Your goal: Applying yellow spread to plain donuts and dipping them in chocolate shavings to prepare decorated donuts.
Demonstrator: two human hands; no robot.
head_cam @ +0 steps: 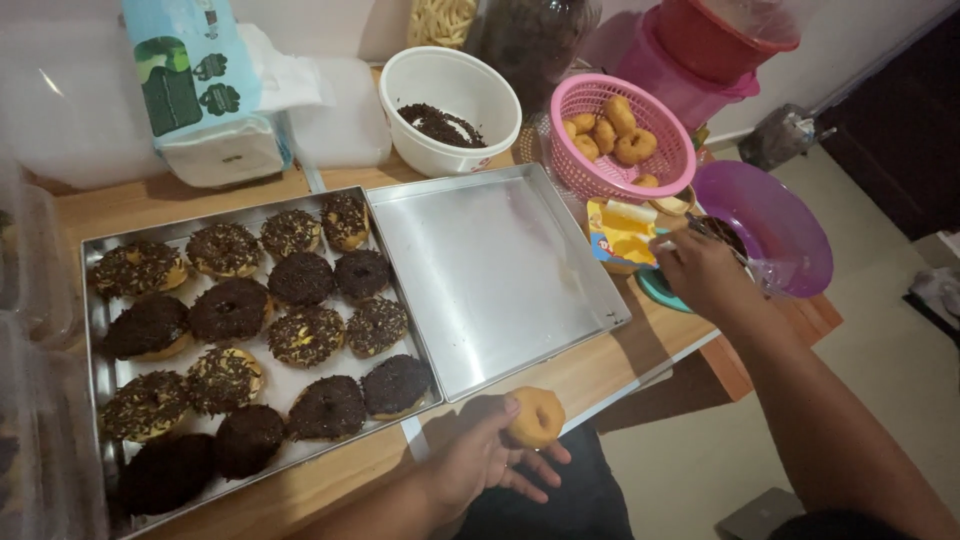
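Observation:
My left hand (485, 458) holds a plain golden donut (536, 417) just past the wooden table's front edge, below an empty metal tray (490, 270). My right hand (705, 275) reaches right over a small teal dish (657, 288) and grips a thin utensil (722, 240) that points into a purple bowl (775, 225). What is in the bowl is hard to make out. To the left, a second metal tray (100, 320) holds several donuts topped with chocolate sprinkles (300, 335).
A pink basket (655, 165) holds several plain donuts. A white bowl (450, 95) contains chocolate sprinkles. A yellow spread tub (622, 232) lies by the basket. A tissue pack (205, 95), jars and red and pink containers (700, 50) line the back. Clear plastic boxes (35, 260) stand at the left.

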